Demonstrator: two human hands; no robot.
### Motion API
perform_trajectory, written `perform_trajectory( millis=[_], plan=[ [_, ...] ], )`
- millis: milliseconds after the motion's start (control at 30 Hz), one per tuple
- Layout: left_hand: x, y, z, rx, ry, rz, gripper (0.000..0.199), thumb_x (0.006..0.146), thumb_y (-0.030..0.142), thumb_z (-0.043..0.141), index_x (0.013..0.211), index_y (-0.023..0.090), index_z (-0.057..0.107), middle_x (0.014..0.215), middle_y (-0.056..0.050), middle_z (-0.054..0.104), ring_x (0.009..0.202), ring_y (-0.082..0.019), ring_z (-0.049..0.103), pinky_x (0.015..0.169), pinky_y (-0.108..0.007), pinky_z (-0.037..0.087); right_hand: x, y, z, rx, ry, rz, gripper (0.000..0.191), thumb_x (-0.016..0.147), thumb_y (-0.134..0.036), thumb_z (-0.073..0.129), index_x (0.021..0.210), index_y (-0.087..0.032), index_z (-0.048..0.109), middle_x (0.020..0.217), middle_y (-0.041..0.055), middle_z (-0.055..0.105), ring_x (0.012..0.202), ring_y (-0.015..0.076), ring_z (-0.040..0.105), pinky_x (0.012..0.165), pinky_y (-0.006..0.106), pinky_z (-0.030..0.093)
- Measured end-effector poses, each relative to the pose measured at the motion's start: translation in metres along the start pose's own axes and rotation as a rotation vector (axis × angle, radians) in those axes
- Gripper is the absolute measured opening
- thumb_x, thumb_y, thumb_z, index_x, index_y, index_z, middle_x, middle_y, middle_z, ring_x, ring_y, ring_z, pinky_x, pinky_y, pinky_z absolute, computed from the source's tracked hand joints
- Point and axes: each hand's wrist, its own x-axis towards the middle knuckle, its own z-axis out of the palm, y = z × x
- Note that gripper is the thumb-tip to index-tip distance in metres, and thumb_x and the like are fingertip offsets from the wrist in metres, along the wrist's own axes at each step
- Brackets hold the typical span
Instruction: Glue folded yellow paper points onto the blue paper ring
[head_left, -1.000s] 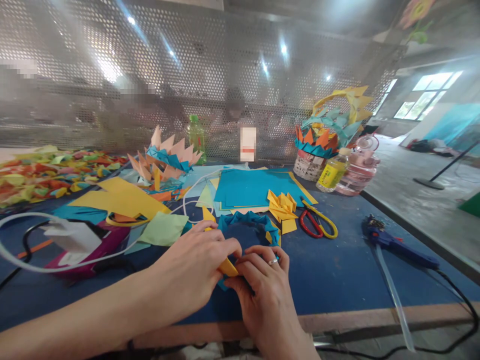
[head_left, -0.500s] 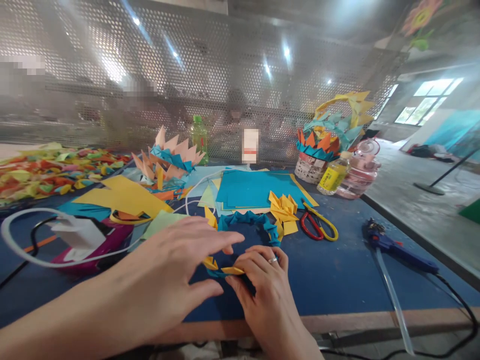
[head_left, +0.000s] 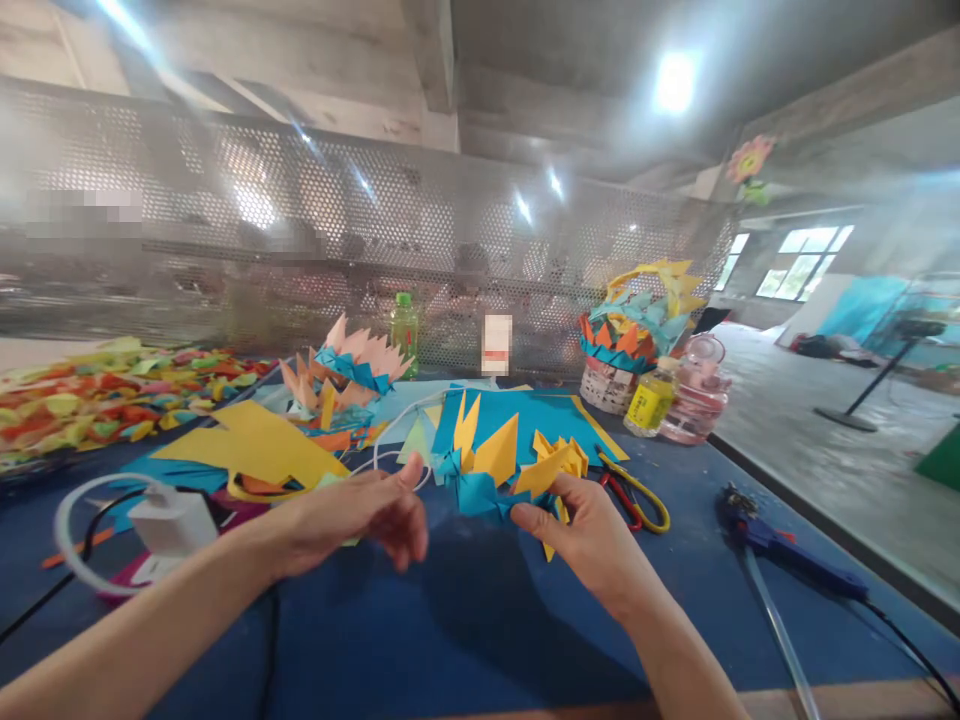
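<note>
Above the blue worktop (head_left: 360,640), a person's right hand (head_left: 600,545) pinched the right end of a blue-and-yellow paper crown (head_left: 484,490) between thumb and fingers, while the left hand (head_left: 367,515), its fingers loosely curled and holding nothing visible, hung apart just to the left. The crown, raised between them, ran its long axis roughly left to right, yellow points upward, its free end just beside the left thumb; the right hand was the nearer, touching it. Beyond lay red-and-yellow scissors (head_left: 662,518) and blue sheets (head_left: 551,405), a perforated screen (head_left: 435,220) behind.
</note>
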Motion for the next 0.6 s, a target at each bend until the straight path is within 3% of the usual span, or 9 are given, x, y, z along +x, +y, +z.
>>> perform_trajectory(
  millis=[67,133,200,333,433,600],
  plan=[
    [0.011,-0.014,0.012,-0.351,-0.112,-0.055,0.075,0.094,0.072,0.032,0.090,0.013,0.079,0.089,-0.013,0.077,0.082,-0.021,0.071,0.079,-0.029,0.053,0.000,-0.001,-0.001,0.021,-0.039,-0.014,0.027,0.078,-0.045,0.077,0.097,-0.026,0.077,0.103,0.0025,0.077,0.100,0.0239,0.067,0.092,0.036,0.049],
    [0.018,-0.020,0.023,-0.623,-0.095,0.000,0.067,0.094,0.069,0.037,0.107,0.016,0.076,0.102,-0.013,0.077,0.094,-0.024,0.071,0.083,-0.033,0.055,0.000,-0.002,-0.001,0.039,-0.085,-0.021,0.029,0.075,-0.048,0.079,0.094,-0.027,0.078,0.104,0.0022,0.077,0.103,0.0242,0.067,0.096,0.037,0.048],
    [0.022,-0.018,0.030,-0.772,-0.014,0.115,0.048,0.096,0.055,0.050,0.113,0.017,0.073,0.109,-0.012,0.076,0.099,-0.024,0.071,0.088,-0.035,0.056,0.001,-0.002,-0.004,0.053,-0.125,-0.013,0.031,0.074,-0.051,0.080,0.094,-0.027,0.078,0.105,0.0025,0.077,0.107,0.0248,0.066,0.100,0.039,0.047],
    [0.023,-0.006,0.030,-0.865,0.234,0.238,0.012,0.090,0.016,0.065,0.097,0.015,0.075,0.100,-0.009,0.078,0.090,-0.021,0.074,0.083,-0.032,0.060,0.014,0.003,-0.013,0.069,-0.158,0.041,0.038,0.071,-0.055,0.081,0.095,-0.025,0.078,0.100,0.0041,0.077,0.104,0.0256,0.068,0.098,0.041,0.049],
    [0.024,-0.001,0.026,-0.874,0.334,0.264,0.015,0.086,0.004,0.065,0.081,0.015,0.073,0.089,-0.005,0.079,0.079,-0.017,0.074,0.075,-0.029,0.063,0.030,0.013,-0.021,0.077,-0.140,0.078,0.044,0.066,-0.058,0.082,0.093,-0.024,0.077,0.095,0.0038,0.077,0.097,0.0249,0.069,0.093,0.040,0.051],
    [0.027,0.002,0.023,-0.877,0.397,0.266,0.023,0.081,-0.003,0.067,0.067,0.015,0.067,0.075,-0.001,0.077,0.073,-0.015,0.074,0.070,-0.026,0.063,0.051,0.029,-0.025,0.092,-0.140,0.112,0.052,0.061,-0.063,0.083,0.091,-0.021,0.074,0.096,0.0041,0.077,0.093,0.0227,0.070,0.093,0.039,0.051]
  ],
)
